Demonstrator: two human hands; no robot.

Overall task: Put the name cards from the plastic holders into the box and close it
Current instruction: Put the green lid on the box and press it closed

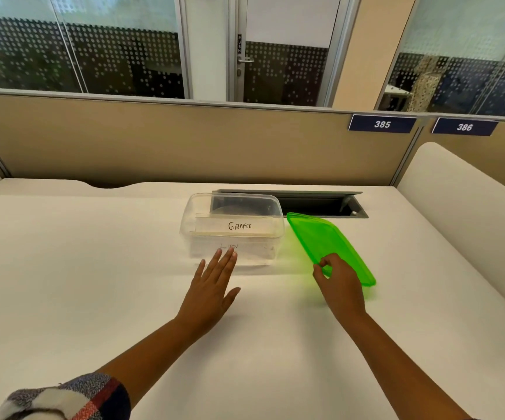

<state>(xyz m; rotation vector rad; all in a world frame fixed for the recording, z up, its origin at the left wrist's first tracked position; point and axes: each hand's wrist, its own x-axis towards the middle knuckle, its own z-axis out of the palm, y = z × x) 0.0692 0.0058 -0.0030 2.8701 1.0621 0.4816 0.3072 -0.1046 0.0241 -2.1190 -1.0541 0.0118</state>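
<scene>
The clear plastic box (232,228) stands open and upright at the desk's middle, a white name card lettered "GIRAFEE" (235,226) standing along its length inside and a fainter card (230,246) lower down, while its translucent green lid (330,244) tilts off at its 3 o'clock side.

A plaid sleeve (72,398) covers the left arm; the right is bare.

box (232,207): clear smooth plastic, faintly glossy. lid (330,244): translucent green plastic, shiny. name card (239,226): matt white paper, handwritten ink. desk (93,253): smooth matt off-white laminate. partition (184,140): beige woven cloth, metal-trimmed. sleeve (72,398): fuzzy plaid cloth.
</scene>
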